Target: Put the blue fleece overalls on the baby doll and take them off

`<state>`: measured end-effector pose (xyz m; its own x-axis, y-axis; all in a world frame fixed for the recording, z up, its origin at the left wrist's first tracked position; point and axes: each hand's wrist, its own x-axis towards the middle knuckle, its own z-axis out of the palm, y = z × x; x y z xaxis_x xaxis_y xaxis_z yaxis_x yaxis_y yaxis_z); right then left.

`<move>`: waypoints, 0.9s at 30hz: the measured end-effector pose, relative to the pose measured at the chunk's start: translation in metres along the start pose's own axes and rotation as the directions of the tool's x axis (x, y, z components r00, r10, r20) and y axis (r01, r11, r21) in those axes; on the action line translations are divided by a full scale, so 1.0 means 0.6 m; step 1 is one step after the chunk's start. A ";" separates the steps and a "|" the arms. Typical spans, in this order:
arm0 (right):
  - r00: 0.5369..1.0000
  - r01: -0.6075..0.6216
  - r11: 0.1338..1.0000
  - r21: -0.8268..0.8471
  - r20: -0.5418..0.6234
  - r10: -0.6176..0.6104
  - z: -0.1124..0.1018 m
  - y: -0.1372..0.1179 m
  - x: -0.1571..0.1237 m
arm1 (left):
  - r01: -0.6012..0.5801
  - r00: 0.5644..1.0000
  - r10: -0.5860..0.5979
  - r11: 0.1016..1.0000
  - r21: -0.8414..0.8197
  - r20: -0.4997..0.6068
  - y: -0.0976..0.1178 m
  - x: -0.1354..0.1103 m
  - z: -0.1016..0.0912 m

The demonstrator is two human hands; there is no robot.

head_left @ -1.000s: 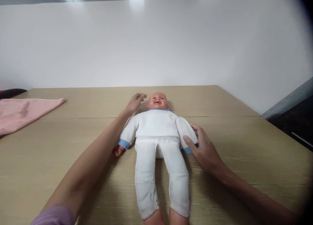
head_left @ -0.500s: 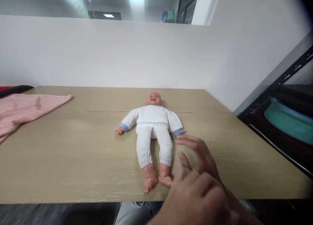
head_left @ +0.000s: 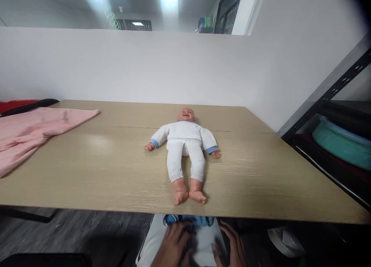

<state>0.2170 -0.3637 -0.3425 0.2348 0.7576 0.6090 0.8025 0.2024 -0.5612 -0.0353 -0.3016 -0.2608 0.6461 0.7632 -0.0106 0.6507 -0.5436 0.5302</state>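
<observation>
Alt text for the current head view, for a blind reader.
A white-clothed doll lies face up on a table, feet toward the viewer. The person's left hand and right hand are below its near edge; pink cloth lies at left.

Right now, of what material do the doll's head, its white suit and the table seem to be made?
Doll's head: probably vinyl or plastic, smooth, with glossy highlights.
White suit: apparently matte fabric, creased along the legs.
Table: wood or laminate, perhaps; light grain-like streaks, slight sheen.
</observation>
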 end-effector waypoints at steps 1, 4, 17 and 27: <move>0.997 -0.027 0.999 -0.021 0.078 0.029 0.013 0.012 -0.001 | 0.074 0.996 -0.073 0.997 0.007 -0.056 -0.022 -0.005 0.002; 0.952 -0.195 0.975 -0.105 0.219 0.214 0.055 0.039 -0.011 | 0.259 0.958 -0.251 0.965 0.043 -0.136 -0.072 -0.012 0.010; 0.919 -0.344 0.904 0.253 0.289 0.269 0.107 0.000 0.062 | 0.513 0.849 -0.528 0.837 0.189 0.035 -0.020 0.040 -0.017; 0.890 -0.449 0.726 0.521 0.185 0.417 0.007 -0.134 0.075 | 0.335 0.814 -0.410 0.910 0.245 0.411 0.042 -0.002 -0.095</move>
<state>0.1610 -0.3432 -0.2723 0.4424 0.8733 0.2040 0.1911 0.1305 -0.9729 -0.0424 -0.2966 -0.1991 0.4232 0.7005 -0.5746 0.9060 -0.3247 0.2715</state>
